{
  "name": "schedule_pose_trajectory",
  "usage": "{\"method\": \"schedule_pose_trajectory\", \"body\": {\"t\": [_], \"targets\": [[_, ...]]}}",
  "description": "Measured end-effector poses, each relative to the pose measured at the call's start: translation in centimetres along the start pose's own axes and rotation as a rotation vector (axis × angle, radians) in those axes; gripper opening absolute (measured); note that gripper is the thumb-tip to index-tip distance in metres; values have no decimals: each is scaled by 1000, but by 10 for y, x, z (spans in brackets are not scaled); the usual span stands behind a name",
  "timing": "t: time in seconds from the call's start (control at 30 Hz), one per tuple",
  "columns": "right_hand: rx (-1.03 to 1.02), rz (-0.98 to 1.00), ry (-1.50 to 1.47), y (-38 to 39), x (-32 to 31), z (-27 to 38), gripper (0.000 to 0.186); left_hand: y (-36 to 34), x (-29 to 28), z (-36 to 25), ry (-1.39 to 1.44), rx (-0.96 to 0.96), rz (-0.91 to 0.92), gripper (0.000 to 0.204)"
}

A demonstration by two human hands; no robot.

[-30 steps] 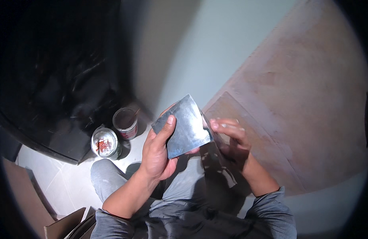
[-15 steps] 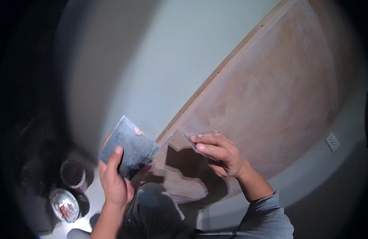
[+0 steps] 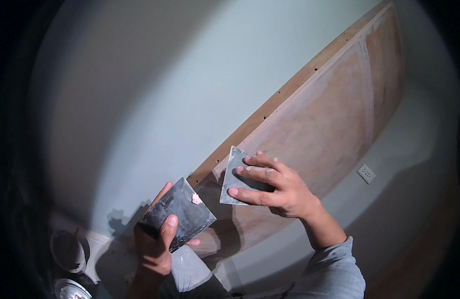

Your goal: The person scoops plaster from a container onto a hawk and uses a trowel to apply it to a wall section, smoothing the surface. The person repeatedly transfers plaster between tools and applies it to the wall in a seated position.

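Two round containers [image 3: 69, 251] stand at lower left. The left hand [image 3: 157, 246] pinches one dark square plate [image 3: 177, 214], thumb above, fingers beneath; one pale lump [image 3: 196, 199] sits near its edge. Apart to the right, one grey plate [image 3: 231, 180] is gripped by the right hand [image 3: 282, 187], three fingertips on its face, thumb hidden. Behind: one wooden panel [image 3: 319, 119]; beyond, one wall outlet [image 3: 366, 173].

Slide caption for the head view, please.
Left hand holds a dark plate bearing a pinkish dab; right hand holds a grey plate.
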State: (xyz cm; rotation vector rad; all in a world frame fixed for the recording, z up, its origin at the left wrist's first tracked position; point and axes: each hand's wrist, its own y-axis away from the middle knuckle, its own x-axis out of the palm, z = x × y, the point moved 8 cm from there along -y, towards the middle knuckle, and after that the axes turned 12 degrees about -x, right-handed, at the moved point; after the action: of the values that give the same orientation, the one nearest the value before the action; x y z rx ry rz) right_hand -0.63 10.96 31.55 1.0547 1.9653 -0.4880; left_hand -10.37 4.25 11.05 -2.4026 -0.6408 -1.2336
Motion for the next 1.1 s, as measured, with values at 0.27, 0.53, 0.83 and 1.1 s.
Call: {"method": "schedule_pose_trajectory", "body": {"t": [0.27, 0.53, 0.83, 1.1], "targets": [[-87, 98, 41, -27, -27, 26, 36, 20, -17, 13, 45, -145, -53, 78], [-139, 195, 31, -48, -7, 47, 38, 30, -3, 4, 35, -104, 6, 44], [180, 409, 444, -30, -74, -18, 33, 34, -22, 15, 64, -138, -171, 61], [216, 781, 596, -79, -36, -84, 27, 26, -7, 29, 29, -113, -61, 50]]}}
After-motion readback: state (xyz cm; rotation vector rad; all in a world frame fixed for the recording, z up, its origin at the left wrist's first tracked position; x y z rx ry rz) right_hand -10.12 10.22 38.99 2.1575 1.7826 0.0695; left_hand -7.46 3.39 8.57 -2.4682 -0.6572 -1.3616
